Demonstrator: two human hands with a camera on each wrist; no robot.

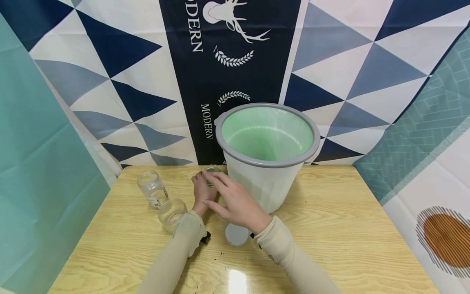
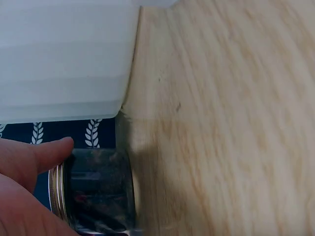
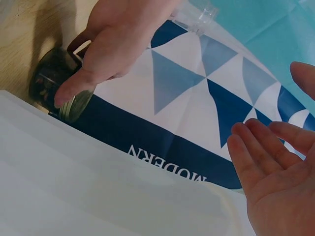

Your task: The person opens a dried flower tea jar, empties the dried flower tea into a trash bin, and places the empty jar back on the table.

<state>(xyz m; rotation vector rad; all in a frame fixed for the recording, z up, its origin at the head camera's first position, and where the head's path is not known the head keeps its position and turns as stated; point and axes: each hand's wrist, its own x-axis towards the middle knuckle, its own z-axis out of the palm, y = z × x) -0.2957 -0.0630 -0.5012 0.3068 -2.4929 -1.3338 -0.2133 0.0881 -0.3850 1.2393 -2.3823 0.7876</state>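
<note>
My left hand (image 1: pixel 201 192) grips a glass jar (image 2: pixel 101 189) around its gold-coloured lid, thumb on one side. The jar holds dark contents and stands upright on the wooden table, close beside the bucket (image 1: pixel 262 190). In the right wrist view the same jar (image 3: pixel 49 81) shows under the left hand (image 3: pixel 120 49). Holding nothing, my right hand (image 1: pixel 238 201) hovers with its fingers extended, overlapping the jar in the head view. Its spread fingers also appear at the lower right of the right wrist view.
The bucket is tall and white with a grey rim. Left of my left arm are two clear glass containers, a taller one (image 1: pixel 152 190) and a wider one (image 1: pixel 172 216). A round white disc (image 1: pixel 236 234) lies between my forearms. Patterned cloth (image 1: pixel 147 81) hangs behind the table (image 1: pixel 330 237).
</note>
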